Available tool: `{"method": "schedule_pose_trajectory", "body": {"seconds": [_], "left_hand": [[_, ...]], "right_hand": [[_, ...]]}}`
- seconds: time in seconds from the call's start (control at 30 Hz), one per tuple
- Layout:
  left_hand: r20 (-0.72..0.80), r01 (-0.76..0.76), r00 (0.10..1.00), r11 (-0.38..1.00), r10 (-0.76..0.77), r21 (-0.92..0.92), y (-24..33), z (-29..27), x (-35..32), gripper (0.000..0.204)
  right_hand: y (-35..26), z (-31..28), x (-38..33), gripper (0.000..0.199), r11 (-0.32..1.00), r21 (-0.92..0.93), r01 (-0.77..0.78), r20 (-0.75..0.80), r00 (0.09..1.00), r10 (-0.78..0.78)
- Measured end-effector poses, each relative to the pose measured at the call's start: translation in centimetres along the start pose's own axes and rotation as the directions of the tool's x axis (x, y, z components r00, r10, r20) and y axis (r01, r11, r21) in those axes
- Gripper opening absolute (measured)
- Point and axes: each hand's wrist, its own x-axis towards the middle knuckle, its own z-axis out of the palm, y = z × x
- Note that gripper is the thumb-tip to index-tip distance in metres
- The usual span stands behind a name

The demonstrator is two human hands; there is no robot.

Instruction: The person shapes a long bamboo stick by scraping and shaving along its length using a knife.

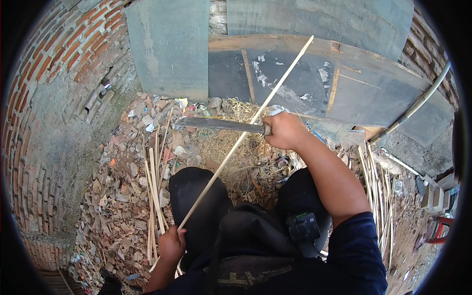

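Observation:
A long pale bamboo strip (218,174) slants from low left up to the far side, its tip in front of the dark panels. My left hand (172,245) is closed round its lower end beside my left knee. In my right hand (285,130) is the handle of a machete (221,125). Its broad grey blade points left and crosses the strip near the middle; whether it bites into the wood I cannot tell. Beneath the blade, curly pale shavings (238,109) cover the ground between my knees and the panels.
More strips (153,196) lie to the left of my left leg, and a bundle (377,201) lies on the right. Rubble (118,221) spreads over the ground. A brick wall (54,123) rises at the left, panels (290,73) ahead. A pole (413,109) leans at far right.

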Motion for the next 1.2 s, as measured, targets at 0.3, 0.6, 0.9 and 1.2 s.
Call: {"method": "schedule_pose_trajectory", "body": {"seconds": [0.3,0.6,0.9,1.2], "left_hand": [[-0.033,-0.005,0.999,0.999,0.007,0.041,0.2,0.3,0.3,0.029],[-0.067,-0.01,0.998,1.0,0.009,-0.009,0.4,0.6,0.5,0.032],[-0.065,0.017,0.998,1.0,-0.017,0.002,-0.1,0.8,-0.1,0.03],[-0.081,-0.01,0.997,0.999,0.013,0.034,-0.2,1.0,-0.1,0.031]], "right_hand": [[2.2,-0.1,1.1,0.027,0.996,0.017,-0.084,-0.041,0.996,0.084],[3.8,-0.3,0.5,0.026,0.996,0.042,-0.072,-0.078,0.994,0.075],[0.4,-2.0,-0.8,0.028,0.987,-0.133,0.091,-0.021,0.995,-0.094],[2.8,-0.7,0.0,0.026,0.997,0.065,-0.046,-0.125,0.991,0.054]]}}
